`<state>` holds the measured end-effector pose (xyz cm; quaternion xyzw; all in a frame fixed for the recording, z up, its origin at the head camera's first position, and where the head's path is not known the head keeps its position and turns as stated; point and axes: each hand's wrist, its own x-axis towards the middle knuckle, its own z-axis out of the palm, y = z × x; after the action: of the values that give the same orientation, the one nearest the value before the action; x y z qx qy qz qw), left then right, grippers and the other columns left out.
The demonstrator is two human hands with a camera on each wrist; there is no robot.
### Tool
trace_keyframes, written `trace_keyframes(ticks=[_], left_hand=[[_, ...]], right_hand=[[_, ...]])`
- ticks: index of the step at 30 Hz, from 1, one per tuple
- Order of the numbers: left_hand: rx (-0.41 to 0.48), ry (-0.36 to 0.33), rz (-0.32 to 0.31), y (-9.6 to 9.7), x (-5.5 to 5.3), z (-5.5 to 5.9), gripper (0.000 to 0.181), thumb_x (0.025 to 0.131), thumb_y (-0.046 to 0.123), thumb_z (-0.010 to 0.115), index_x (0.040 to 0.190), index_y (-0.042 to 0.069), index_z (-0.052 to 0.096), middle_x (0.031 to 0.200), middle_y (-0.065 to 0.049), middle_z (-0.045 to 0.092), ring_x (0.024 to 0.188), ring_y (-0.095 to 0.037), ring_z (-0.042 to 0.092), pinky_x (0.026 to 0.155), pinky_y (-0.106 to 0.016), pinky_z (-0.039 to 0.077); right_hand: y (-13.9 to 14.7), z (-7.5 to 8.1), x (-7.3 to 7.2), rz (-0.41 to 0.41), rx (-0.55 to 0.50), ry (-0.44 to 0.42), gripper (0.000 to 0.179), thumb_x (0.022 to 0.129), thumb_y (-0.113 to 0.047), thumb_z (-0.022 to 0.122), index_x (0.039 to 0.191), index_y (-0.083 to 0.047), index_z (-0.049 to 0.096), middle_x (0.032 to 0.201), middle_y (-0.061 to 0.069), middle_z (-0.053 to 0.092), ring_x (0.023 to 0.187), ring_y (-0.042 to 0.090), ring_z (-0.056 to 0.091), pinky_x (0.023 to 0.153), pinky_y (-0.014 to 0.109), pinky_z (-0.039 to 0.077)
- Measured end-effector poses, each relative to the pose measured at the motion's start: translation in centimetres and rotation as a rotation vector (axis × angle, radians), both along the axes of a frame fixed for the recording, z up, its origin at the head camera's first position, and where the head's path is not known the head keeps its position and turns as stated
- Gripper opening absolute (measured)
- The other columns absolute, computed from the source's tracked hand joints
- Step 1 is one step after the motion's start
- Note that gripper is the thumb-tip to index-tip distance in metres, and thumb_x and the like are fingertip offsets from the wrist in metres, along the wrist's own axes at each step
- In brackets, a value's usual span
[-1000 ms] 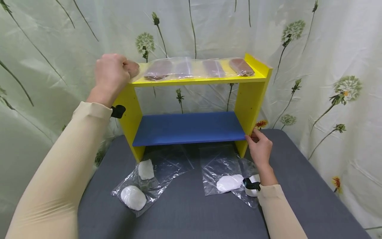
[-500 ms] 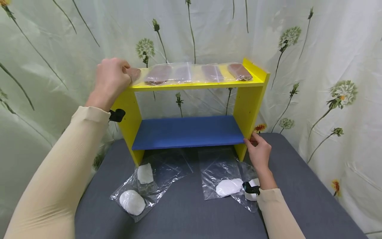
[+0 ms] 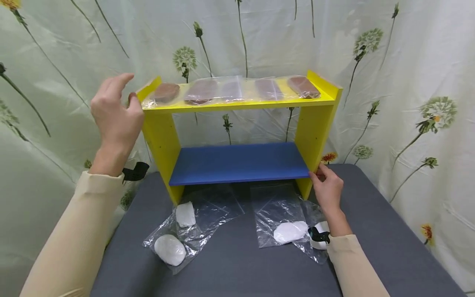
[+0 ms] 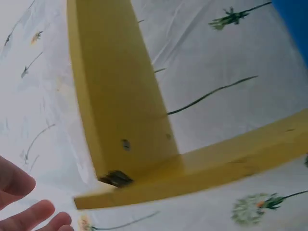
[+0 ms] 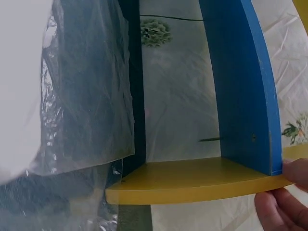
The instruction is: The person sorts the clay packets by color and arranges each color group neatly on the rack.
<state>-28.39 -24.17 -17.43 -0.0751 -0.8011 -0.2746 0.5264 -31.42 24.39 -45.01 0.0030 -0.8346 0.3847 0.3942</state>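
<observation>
A small yellow shelf (image 3: pixel 315 132) with a blue middle board (image 3: pixel 237 163) stands on the table. My left hand (image 3: pixel 116 113) is just left of its top corner, fingers loosely bent and holding nothing. In the left wrist view, fingertips (image 4: pixel 24 211) show apart from the yellow wood. My right hand (image 3: pixel 328 187) pinches the front of the right side panel beside the blue board, thumb (image 5: pixel 296 172) on one side and fingers (image 5: pixel 276 209) on the other. Flat reddish-brown pieces in clear bags lie along the top board, one piece (image 3: pixel 167 93) at the left end.
On the grey table (image 3: pixel 230 268) before the shelf lie clear bags with white pieces, among them a rounded one (image 3: pixel 170 250) and a squarish one (image 3: pixel 185 214) at left, and an oblong one (image 3: pixel 290 232) at right. A flower-patterned curtain (image 3: pixel 259 37) hangs behind.
My left hand has let go of the bagged piece at the top board's left end and moved left, its fingers spreading. My right hand keeps its hold on the side panel.
</observation>
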Motion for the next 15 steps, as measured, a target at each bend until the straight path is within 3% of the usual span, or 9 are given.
trace_keyframes(ticks=[5,11,15], left_hand=[[0.121,0.008,-0.026,-0.5,1.0,-2.9,0.042,0.095,0.006,0.058,0.134,0.019,0.067,0.126,-0.004,0.066,0.114,-0.017,0.062,0.095,-0.026,0.05],[0.179,-0.044,-0.068,-0.6,1.8,-7.1,0.051,0.097,0.011,0.06,0.144,0.029,0.055,0.13,-0.006,0.062,0.116,-0.017,0.062,0.096,-0.03,0.052],[0.222,-0.083,-0.101,-0.9,2.1,-10.1,0.056,0.097,0.013,0.062,0.147,0.033,0.05,0.133,-0.005,0.059,0.117,-0.019,0.061,0.095,-0.033,0.053]], right_hand=[[0.5,0.9,0.9,0.009,0.11,-0.07,0.035,0.09,-0.012,0.077,0.124,-0.005,0.07,0.085,0.014,0.072,0.071,0.03,0.066,0.06,0.04,0.051],[1.4,2.0,3.0,0.042,0.285,-0.343,0.034,0.096,-0.021,0.067,0.125,-0.002,0.069,0.085,0.015,0.073,0.054,0.024,0.058,0.043,0.036,0.041],[1.5,2.3,4.2,0.105,0.385,-0.449,0.03,0.097,-0.022,0.065,0.12,-0.005,0.072,0.087,0.011,0.073,0.05,0.018,0.053,0.039,0.034,0.038]])
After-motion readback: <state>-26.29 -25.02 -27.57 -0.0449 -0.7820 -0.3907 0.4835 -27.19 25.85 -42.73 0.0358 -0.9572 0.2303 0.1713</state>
